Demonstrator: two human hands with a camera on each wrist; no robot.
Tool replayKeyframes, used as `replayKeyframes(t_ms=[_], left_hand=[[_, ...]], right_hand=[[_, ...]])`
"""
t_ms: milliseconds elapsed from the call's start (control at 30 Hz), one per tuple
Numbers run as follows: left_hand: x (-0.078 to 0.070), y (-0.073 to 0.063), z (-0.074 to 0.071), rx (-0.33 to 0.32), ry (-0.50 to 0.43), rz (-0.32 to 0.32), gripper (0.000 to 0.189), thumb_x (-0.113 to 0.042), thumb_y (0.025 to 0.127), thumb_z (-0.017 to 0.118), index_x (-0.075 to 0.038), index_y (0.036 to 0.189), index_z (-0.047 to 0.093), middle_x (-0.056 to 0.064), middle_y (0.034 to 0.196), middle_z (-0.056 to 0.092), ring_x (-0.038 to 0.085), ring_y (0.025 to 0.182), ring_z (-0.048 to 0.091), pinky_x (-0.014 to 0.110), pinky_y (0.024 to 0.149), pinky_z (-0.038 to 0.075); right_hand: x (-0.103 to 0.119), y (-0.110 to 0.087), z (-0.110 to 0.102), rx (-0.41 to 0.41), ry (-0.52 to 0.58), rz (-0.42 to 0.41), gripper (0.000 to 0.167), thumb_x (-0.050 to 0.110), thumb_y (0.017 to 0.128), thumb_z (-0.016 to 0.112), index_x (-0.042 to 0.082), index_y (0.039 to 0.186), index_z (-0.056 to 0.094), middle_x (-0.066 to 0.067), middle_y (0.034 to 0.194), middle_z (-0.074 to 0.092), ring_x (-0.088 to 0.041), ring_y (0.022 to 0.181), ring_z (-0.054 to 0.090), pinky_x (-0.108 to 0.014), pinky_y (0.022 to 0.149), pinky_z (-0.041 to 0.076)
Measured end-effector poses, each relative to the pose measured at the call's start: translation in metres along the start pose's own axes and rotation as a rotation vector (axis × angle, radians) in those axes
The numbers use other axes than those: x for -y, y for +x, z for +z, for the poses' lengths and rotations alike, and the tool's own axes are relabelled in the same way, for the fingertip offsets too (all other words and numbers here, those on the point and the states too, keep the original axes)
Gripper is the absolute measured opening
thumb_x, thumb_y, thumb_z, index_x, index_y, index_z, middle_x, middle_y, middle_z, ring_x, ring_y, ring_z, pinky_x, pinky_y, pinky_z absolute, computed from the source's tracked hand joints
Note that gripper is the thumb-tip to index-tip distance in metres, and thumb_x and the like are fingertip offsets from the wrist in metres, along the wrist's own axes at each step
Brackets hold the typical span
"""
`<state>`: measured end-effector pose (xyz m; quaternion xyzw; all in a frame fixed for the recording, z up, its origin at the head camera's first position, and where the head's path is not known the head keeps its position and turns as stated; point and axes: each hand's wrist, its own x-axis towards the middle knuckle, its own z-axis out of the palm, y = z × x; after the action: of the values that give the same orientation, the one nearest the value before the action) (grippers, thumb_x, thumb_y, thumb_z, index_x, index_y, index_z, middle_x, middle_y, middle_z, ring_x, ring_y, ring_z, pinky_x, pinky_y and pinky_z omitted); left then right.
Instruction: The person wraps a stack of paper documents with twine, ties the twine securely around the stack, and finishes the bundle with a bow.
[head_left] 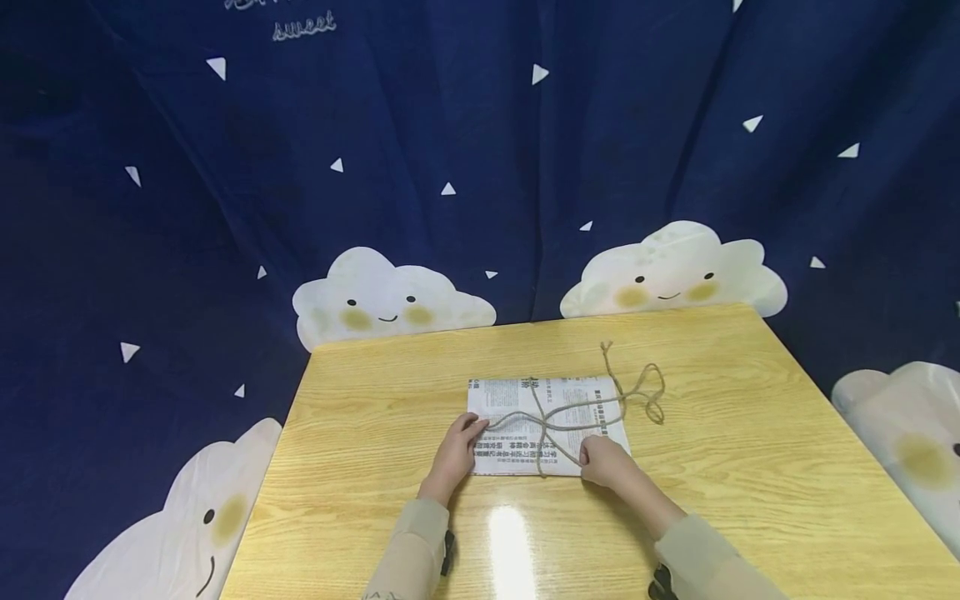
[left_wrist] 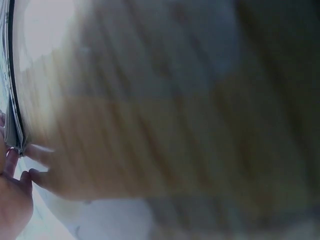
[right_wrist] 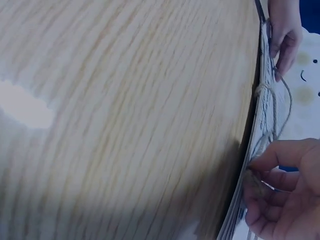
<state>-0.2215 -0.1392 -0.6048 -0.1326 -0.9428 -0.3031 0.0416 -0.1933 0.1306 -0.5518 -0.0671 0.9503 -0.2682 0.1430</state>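
Note:
A flat stack of folded newspaper (head_left: 502, 402) lies on the wooden table, with brown twine (head_left: 570, 406) running over it both ways and crossing near the middle. Over the left edge of the stack, my left hand (head_left: 455, 450) pinches one strand of the twine at its fingertips. At the front right corner, my right hand (head_left: 606, 461) grips another strand between thumb and curled fingers. The right wrist view shows that right hand (right_wrist: 282, 187) close up, a bit of twine (right_wrist: 254, 184) between its fingers. Only part of the left hand (left_wrist: 15, 200) appears in the left wrist view.
A loop and a loose end of twine trail past the right and back edges of the stack onto the table (head_left: 360, 417). Behind the table hangs a dark blue curtain (head_left: 465, 108) with white clouds and triangles. Light glares off the tabletop in front.

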Motion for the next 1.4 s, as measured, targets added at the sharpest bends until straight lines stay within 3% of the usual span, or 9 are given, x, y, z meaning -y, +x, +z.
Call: replayKeyframes(t_ms=[367, 567, 767, 967, 1100, 1167, 1267, 1400], left_hand=[[-0.001, -0.001, -0.001, 0.000, 0.005, 0.003, 0.032, -0.003, 0.093, 0.047, -0.009, 0.122, 0.058, 0.010, 0.127, 0.048, 0.030, 0.121, 0.043, 0.040, 0.103, 0.036], [-0.003, -0.001, -0.003, -0.007, 0.003, 0.011, 0.032, -0.002, 0.093, 0.047, -0.008, 0.122, 0.058, 0.011, 0.127, 0.048, 0.031, 0.122, 0.043, 0.039, 0.103, 0.035], [-0.004, 0.000, -0.005, 0.010, 0.022, 0.008, 0.033, -0.002, 0.093, 0.048, -0.008, 0.124, 0.057, 0.011, 0.128, 0.048, 0.030, 0.122, 0.043, 0.040, 0.103, 0.035], [-0.008, 0.004, -0.008, 0.022, 0.060, 0.005, 0.039, -0.001, 0.091, 0.049, -0.008, 0.130, 0.051, 0.010, 0.130, 0.047, 0.028, 0.123, 0.043, 0.039, 0.104, 0.034], [-0.015, 0.006, -0.007, 0.002, 0.063, 0.004, 0.048, 0.003, 0.089, 0.048, -0.009, 0.135, 0.044, 0.008, 0.138, 0.042, 0.026, 0.129, 0.037, 0.038, 0.107, 0.030], [-0.022, 0.007, -0.005, -0.028, 0.065, 0.037, 0.047, 0.002, 0.089, 0.048, -0.009, 0.135, 0.044, 0.007, 0.139, 0.042, 0.025, 0.129, 0.037, 0.038, 0.107, 0.030], [-0.034, 0.008, -0.001, -0.088, 0.080, 0.154, 0.039, -0.003, 0.089, 0.053, -0.007, 0.128, 0.051, 0.007, 0.132, 0.048, 0.023, 0.124, 0.043, 0.039, 0.104, 0.034], [-0.053, 0.005, 0.009, -0.105, 0.135, 0.332, 0.027, -0.011, 0.085, 0.062, -0.007, 0.112, 0.062, 0.005, 0.117, 0.059, 0.021, 0.112, 0.052, 0.037, 0.100, 0.039]], right_hand=[[-0.012, -0.022, -0.010, 0.007, -0.044, -0.006, 0.022, -0.009, 0.058, 0.058, 0.009, 0.063, 0.046, -0.001, 0.059, 0.044, -0.015, 0.053, 0.040, -0.025, 0.048, 0.032], [-0.016, -0.026, -0.011, -0.014, -0.065, -0.015, 0.021, -0.007, 0.061, 0.060, 0.010, 0.064, 0.047, -0.001, 0.060, 0.045, -0.016, 0.055, 0.042, -0.026, 0.049, 0.033], [-0.019, -0.025, -0.011, -0.012, -0.053, -0.011, 0.019, -0.004, 0.064, 0.063, 0.009, 0.065, 0.049, 0.000, 0.060, 0.046, -0.016, 0.055, 0.044, -0.026, 0.049, 0.035], [-0.025, -0.017, -0.027, 0.003, 0.045, -0.006, 0.011, 0.000, 0.071, 0.059, 0.008, 0.069, 0.051, -0.001, 0.061, 0.047, -0.014, 0.053, 0.042, -0.024, 0.048, 0.034], [-0.035, 0.001, -0.045, -0.119, 0.121, 0.021, 0.007, 0.005, 0.082, 0.055, -0.001, 0.081, 0.058, -0.006, 0.066, 0.054, -0.015, 0.051, 0.047, -0.025, 0.046, 0.039], [-0.041, 0.013, -0.052, -0.220, 0.143, 0.043, 0.016, 0.008, 0.087, 0.053, -0.005, 0.091, 0.061, -0.011, 0.074, 0.059, -0.018, 0.058, 0.053, -0.028, 0.051, 0.045], [-0.049, 0.030, -0.059, -0.339, 0.198, 0.065, 0.024, 0.008, 0.090, 0.049, -0.009, 0.102, 0.060, -0.020, 0.088, 0.062, -0.027, 0.073, 0.059, -0.035, 0.062, 0.051], [-0.057, 0.050, -0.062, -0.390, 0.242, 0.074, 0.025, 0.007, 0.091, 0.048, -0.011, 0.105, 0.059, -0.026, 0.099, 0.062, -0.035, 0.085, 0.061, -0.040, 0.070, 0.052]])
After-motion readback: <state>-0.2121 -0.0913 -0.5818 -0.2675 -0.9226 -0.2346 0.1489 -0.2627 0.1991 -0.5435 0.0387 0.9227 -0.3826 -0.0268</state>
